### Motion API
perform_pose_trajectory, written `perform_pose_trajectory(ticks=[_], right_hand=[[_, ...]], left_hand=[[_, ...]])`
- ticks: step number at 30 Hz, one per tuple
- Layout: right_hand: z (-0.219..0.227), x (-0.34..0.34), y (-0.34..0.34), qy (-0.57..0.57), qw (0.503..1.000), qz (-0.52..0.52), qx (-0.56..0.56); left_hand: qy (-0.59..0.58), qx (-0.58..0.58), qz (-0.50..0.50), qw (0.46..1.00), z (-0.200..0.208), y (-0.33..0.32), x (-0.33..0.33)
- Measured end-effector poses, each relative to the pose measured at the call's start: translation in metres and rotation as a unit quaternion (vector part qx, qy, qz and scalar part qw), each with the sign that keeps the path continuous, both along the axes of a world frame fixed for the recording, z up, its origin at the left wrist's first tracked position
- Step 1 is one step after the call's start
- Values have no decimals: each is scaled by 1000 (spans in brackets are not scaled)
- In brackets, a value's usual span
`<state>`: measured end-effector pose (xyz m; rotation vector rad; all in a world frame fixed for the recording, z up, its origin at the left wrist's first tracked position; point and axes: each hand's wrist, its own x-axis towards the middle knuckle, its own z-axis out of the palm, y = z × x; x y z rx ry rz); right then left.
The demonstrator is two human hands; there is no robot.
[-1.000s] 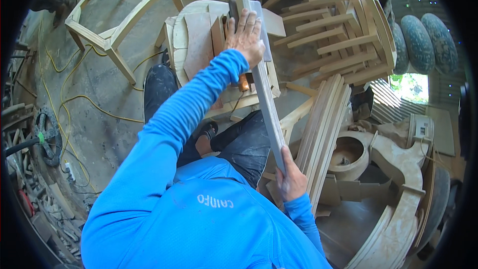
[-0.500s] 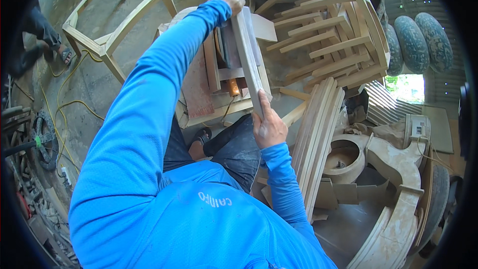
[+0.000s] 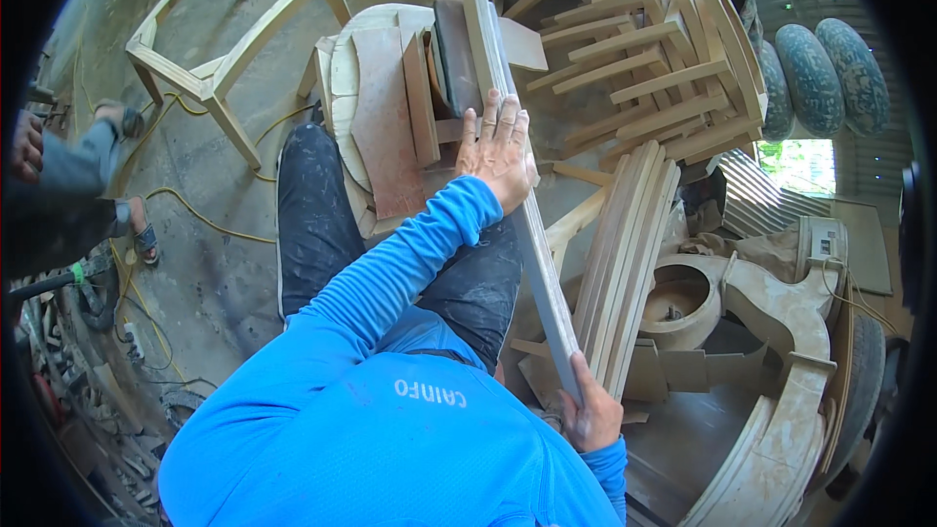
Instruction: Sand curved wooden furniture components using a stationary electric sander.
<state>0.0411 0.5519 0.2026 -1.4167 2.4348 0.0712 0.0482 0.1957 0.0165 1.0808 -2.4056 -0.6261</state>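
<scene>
A long, narrow wooden strip (image 3: 544, 268) runs from the top of the view down to my lower right. My left hand (image 3: 500, 151) lies flat on its middle, fingers stretched out along the wood. Around the strip's near end, my right hand (image 3: 590, 408) is closed, with the thumb on top. Beyond my left hand, the strip passes beside a dark upright panel (image 3: 455, 49) on a low wooden stand. Against that panel lean a brown board (image 3: 418, 98) and a reddish-brown sheet (image 3: 383, 117). My left hand and sleeve hide part of the stand.
Stacked curved slats (image 3: 664, 68) and a bundle of long strips (image 3: 625, 263) lie to the right, near a dusty machine housing (image 3: 771, 303). A wooden frame (image 3: 210, 78) stands far left. A yellow cord (image 3: 210, 224) crosses the floor near another person's feet (image 3: 146, 234).
The strip has come toward me and to the lower right with my right hand. My left hand has drawn back from its far part to its middle. The person at left has stepped closer.
</scene>
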Motion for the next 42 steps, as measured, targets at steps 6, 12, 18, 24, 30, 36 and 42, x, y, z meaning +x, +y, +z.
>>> perform_pose_trajectory(ticks=[6,12,18,24,30,36,42], right_hand=[[-49,-16,-57,-16,1000,-16,-18],[-92,-43,-165,-8,996,24,-88],[-138,-55,-262,17,986,35,-164],[-142,-54,-278,23,980,31,-196],[-101,-58,-160,5,993,35,-115],[-14,-35,-24,-64,998,2,-28],[47,-41,96,-51,975,-160,-146]], left_hand=[[-35,-15,4,999,2,-68,-8],[-63,-81,32,994,-4,-194,-26],[73,-162,21,984,-9,-303,-36],[-111,-139,49,983,7,-328,-31],[-94,-100,39,990,-11,-205,-28],[-55,-72,12,996,2,-34,5],[-50,-56,-130,989,18,-1,19]])
